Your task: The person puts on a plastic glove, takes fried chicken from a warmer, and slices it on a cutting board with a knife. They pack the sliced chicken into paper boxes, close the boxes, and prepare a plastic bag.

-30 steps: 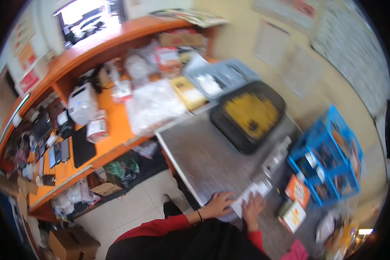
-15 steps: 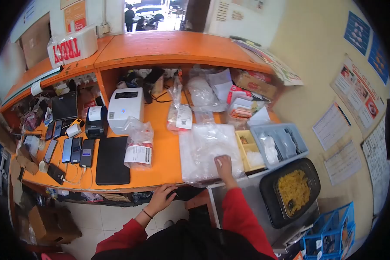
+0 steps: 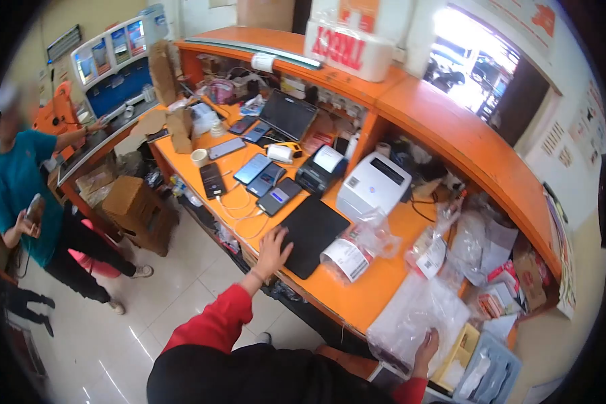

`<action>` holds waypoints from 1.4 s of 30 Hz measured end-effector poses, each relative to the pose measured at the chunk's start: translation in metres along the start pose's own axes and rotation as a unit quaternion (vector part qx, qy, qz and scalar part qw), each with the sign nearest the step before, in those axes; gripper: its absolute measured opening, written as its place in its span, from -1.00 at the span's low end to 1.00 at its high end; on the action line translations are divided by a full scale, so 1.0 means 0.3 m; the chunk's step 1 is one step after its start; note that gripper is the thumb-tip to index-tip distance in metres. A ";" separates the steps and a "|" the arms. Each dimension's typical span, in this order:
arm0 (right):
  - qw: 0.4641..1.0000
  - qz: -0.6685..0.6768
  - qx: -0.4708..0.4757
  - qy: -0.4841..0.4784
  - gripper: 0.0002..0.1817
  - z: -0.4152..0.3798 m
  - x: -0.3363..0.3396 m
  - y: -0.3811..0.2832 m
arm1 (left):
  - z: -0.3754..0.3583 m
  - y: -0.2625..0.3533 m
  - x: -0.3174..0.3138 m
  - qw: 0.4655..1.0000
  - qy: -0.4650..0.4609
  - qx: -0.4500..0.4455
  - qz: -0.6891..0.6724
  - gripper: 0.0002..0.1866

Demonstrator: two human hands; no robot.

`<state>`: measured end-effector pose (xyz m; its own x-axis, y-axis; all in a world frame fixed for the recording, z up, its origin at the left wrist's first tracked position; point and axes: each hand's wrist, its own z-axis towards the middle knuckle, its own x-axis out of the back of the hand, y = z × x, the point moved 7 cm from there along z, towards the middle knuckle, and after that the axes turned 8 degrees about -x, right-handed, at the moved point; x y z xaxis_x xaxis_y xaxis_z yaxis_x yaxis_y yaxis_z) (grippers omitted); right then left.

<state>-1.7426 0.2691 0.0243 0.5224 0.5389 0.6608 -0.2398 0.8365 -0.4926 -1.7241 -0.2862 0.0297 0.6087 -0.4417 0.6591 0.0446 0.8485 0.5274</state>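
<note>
My left hand [image 3: 273, 252] is open, fingers spread, at the left edge of a flat black pad [image 3: 312, 236]. Several phones lie close by, among them a dark one with a lit screen [image 3: 279, 196]. My right hand [image 3: 425, 351] holds nothing that I can see, its fingers stretched out beside a clear plastic bag [image 3: 421, 313] spread over a white sheet. Between the hands lies a plastic-wrapped parcel with a barcode label [image 3: 349, 260]. A yellow tray [image 3: 459, 353] and a grey-blue tray [image 3: 495, 367] sit to the right of my right hand.
A white label printer [image 3: 374, 183], a black receipt printer [image 3: 321, 170] and a laptop [image 3: 288, 116] stand along the orange counter [image 3: 377, 299]. More wrapped parcels crowd the shelf. At the left a person in a teal shirt [image 3: 23, 175] holds an object near a cardboard box [image 3: 140, 212].
My view has swung left, bringing in the other person and the floor. My left hand has risen from the counter's front edge to the black pad. My right hand's fingers have straightened.
</note>
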 end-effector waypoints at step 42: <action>0.878 0.010 0.177 -0.445 -0.68 1.014 -1.456 -1.488 | 0.123 -0.340 0.116 0.946 -0.213 0.107 -0.221 -0.77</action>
<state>-2.1127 -0.3095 0.1279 -0.2932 0.2854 0.9125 -0.5626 0.7201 -0.4060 -1.7366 -0.3990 0.0187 0.1920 -0.8554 0.4810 0.0309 0.4952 0.8683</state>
